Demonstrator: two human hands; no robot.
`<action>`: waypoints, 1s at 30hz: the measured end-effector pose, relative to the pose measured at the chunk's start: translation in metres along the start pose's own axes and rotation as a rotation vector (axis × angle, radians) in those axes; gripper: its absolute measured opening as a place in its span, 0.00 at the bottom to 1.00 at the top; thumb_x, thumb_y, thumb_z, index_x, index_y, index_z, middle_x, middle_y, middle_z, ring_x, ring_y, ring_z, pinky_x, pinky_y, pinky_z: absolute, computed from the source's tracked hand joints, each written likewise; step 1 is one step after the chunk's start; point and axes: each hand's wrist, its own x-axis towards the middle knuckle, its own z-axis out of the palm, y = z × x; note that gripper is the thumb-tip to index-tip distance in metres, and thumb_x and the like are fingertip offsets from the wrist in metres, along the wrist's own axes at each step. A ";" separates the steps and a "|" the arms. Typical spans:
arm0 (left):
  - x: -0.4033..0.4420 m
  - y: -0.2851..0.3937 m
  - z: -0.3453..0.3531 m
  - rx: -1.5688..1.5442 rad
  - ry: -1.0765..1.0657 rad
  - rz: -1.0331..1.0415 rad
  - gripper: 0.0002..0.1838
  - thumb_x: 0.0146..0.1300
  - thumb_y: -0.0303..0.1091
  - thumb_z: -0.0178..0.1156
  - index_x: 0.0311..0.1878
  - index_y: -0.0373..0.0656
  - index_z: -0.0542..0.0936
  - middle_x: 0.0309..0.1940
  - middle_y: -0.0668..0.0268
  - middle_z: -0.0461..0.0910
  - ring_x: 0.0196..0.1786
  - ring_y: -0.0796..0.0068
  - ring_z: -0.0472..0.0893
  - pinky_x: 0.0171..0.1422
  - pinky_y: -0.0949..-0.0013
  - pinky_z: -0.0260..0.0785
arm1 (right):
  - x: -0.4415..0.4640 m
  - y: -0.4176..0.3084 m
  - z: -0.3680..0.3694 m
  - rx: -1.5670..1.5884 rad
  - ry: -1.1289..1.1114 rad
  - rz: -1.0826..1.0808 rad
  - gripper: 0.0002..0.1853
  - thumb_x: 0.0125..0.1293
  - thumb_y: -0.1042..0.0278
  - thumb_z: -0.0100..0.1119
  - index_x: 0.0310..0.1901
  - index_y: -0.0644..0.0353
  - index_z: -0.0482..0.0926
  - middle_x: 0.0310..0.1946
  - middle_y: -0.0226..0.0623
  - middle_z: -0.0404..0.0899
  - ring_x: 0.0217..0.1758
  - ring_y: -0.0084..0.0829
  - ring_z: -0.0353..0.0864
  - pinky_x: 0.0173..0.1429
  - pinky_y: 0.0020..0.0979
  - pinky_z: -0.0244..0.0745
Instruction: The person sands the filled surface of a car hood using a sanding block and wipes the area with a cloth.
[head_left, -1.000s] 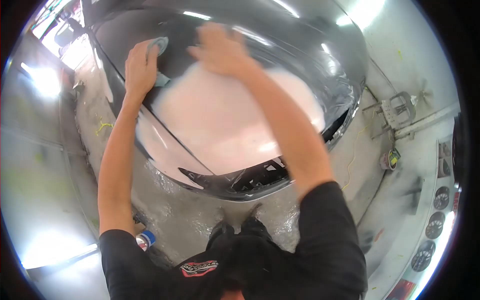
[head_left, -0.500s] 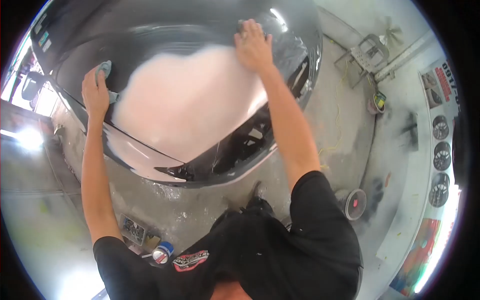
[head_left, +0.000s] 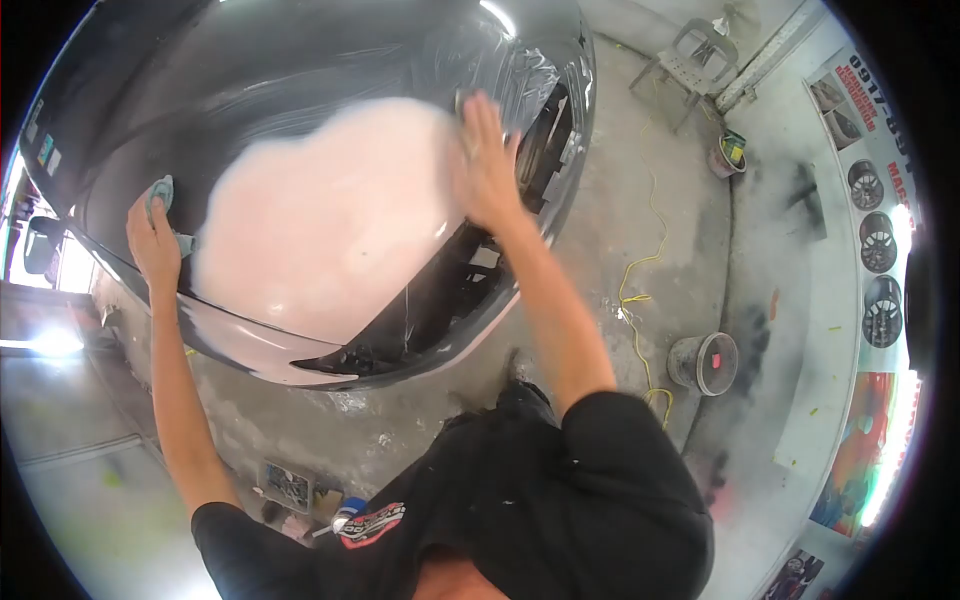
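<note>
A dark car hood (head_left: 330,60) bears a large pale pink-white patch (head_left: 320,220). At the left edge of the patch, my left hand (head_left: 155,240) is closed around a grey-green cloth (head_left: 160,190), part of which sticks out below near the fingers. My right hand (head_left: 485,165) lies at the patch's right edge, beside the dark front opening. A small dark-edged thing shows at its fingertips, and whatever lies under the blurred palm is too hidden to name.
Grey chair (head_left: 695,62) and a small bucket (head_left: 727,158) stand at the upper right. A larger bucket (head_left: 704,364) and yellow cord (head_left: 640,262) are on the floor. Near my left side are a parts box (head_left: 286,487) and a blue-rimmed can (head_left: 348,513).
The view has shifted, so the car sits further left. My right hand has moved across the hood to the patch's right edge; my left hand still holds the cloth.
</note>
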 end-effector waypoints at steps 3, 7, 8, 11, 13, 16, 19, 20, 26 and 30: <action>0.000 0.003 -0.001 0.016 0.018 -0.005 0.21 0.81 0.42 0.49 0.61 0.38 0.82 0.59 0.54 0.83 0.64 0.51 0.79 0.71 0.54 0.66 | -0.003 0.022 -0.020 0.091 -0.101 0.026 0.37 0.78 0.55 0.51 0.83 0.50 0.52 0.86 0.42 0.45 0.88 0.51 0.44 0.80 0.75 0.37; 0.000 -0.001 0.001 -0.015 0.021 0.001 0.21 0.81 0.43 0.49 0.61 0.38 0.82 0.58 0.54 0.83 0.64 0.51 0.79 0.71 0.54 0.66 | 0.078 0.088 -0.015 0.121 0.000 0.226 0.33 0.81 0.52 0.44 0.81 0.55 0.56 0.84 0.44 0.49 0.88 0.51 0.44 0.81 0.74 0.40; 0.000 -0.001 0.000 -0.006 0.025 0.006 0.21 0.81 0.43 0.49 0.61 0.38 0.82 0.58 0.54 0.83 0.64 0.51 0.79 0.71 0.54 0.66 | 0.080 0.084 -0.011 0.127 0.026 0.261 0.33 0.81 0.52 0.44 0.81 0.57 0.56 0.84 0.46 0.49 0.88 0.51 0.44 0.81 0.74 0.40; 0.001 0.001 0.001 0.003 0.017 0.019 0.22 0.81 0.44 0.49 0.61 0.38 0.82 0.58 0.54 0.83 0.64 0.51 0.79 0.71 0.54 0.66 | 0.027 0.050 -0.005 0.146 0.057 0.232 0.36 0.78 0.56 0.51 0.81 0.62 0.54 0.85 0.50 0.47 0.88 0.54 0.42 0.82 0.70 0.41; 0.001 0.001 -0.001 -0.003 -0.007 0.016 0.22 0.81 0.44 0.49 0.61 0.38 0.82 0.59 0.54 0.83 0.64 0.51 0.79 0.71 0.54 0.66 | -0.044 0.017 -0.001 0.307 0.164 0.020 0.39 0.72 0.71 0.57 0.82 0.58 0.54 0.84 0.51 0.48 0.87 0.57 0.45 0.81 0.71 0.44; -0.002 0.003 -0.002 -0.009 -0.013 -0.019 0.21 0.81 0.42 0.48 0.62 0.37 0.82 0.59 0.53 0.82 0.64 0.51 0.78 0.71 0.55 0.67 | -0.020 0.059 -0.011 0.236 0.108 0.073 0.34 0.75 0.73 0.52 0.80 0.60 0.56 0.83 0.54 0.51 0.84 0.59 0.52 0.79 0.65 0.54; 0.005 -0.002 0.001 -0.004 -0.008 -0.001 0.21 0.82 0.42 0.48 0.62 0.37 0.81 0.59 0.53 0.82 0.64 0.51 0.79 0.70 0.55 0.67 | 0.066 0.128 -0.011 0.259 0.198 0.182 0.25 0.81 0.66 0.45 0.74 0.67 0.65 0.77 0.61 0.61 0.79 0.60 0.62 0.77 0.55 0.64; 0.001 -0.006 0.000 0.003 -0.012 0.005 0.21 0.82 0.42 0.48 0.62 0.36 0.81 0.59 0.53 0.82 0.64 0.51 0.79 0.70 0.55 0.67 | 0.062 0.124 -0.007 0.224 0.236 0.162 0.25 0.81 0.67 0.46 0.75 0.66 0.65 0.77 0.61 0.61 0.79 0.60 0.62 0.78 0.55 0.63; 0.000 0.007 -0.002 -0.010 -0.003 -0.024 0.21 0.82 0.41 0.48 0.61 0.35 0.81 0.59 0.51 0.82 0.63 0.50 0.79 0.70 0.54 0.68 | -0.051 0.031 -0.012 0.300 0.210 0.052 0.26 0.77 0.75 0.51 0.75 0.62 0.66 0.78 0.58 0.62 0.81 0.58 0.61 0.80 0.54 0.59; 0.003 -0.008 0.005 0.036 0.010 0.027 0.20 0.81 0.40 0.48 0.61 0.35 0.81 0.59 0.51 0.82 0.62 0.49 0.79 0.70 0.53 0.67 | 0.061 0.131 -0.011 0.257 0.240 0.199 0.22 0.80 0.69 0.48 0.71 0.65 0.70 0.74 0.59 0.67 0.78 0.57 0.66 0.77 0.59 0.63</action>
